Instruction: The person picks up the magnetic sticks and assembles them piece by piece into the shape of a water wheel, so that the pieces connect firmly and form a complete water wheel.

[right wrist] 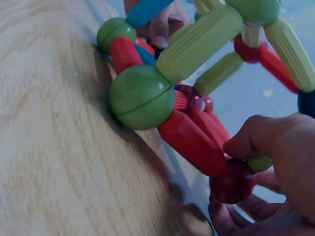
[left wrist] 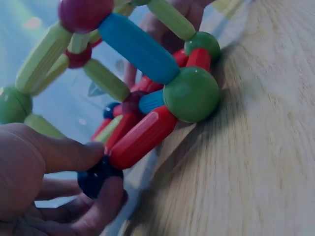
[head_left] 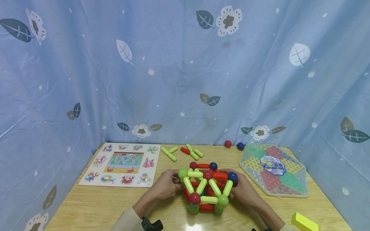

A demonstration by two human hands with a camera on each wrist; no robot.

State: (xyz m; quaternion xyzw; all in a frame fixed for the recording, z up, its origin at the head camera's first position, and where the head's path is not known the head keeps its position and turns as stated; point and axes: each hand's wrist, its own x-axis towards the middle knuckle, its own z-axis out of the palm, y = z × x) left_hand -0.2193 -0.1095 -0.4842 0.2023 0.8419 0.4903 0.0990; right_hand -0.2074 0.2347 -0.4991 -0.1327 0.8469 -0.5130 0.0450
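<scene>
A frame built of toy sticks and balls [head_left: 209,200] stands between both hands over the front middle of the table. It has light green sticks on top, red sticks below, and green, red and dark blue balls at the corners. My left hand [head_left: 166,185] is at its left side, pinching a low dark blue ball [left wrist: 93,179] between thumb and fingers. On the opposite side my right hand [head_left: 243,190] pinches a low dark red ball [right wrist: 231,184]. A blue stick [left wrist: 140,49] shows in the left wrist view. Whether the frame's base touches the table cannot be told.
Loose light green sticks [head_left: 169,154] and a red stick [head_left: 185,150] lie behind the frame. Farther right are a red ball [head_left: 228,144] and a blue ball [head_left: 240,146]. A sea-animal puzzle board [head_left: 83,178], a hexagonal bead box [head_left: 302,189] and a yellow block [head_left: 304,222] flank the hands.
</scene>
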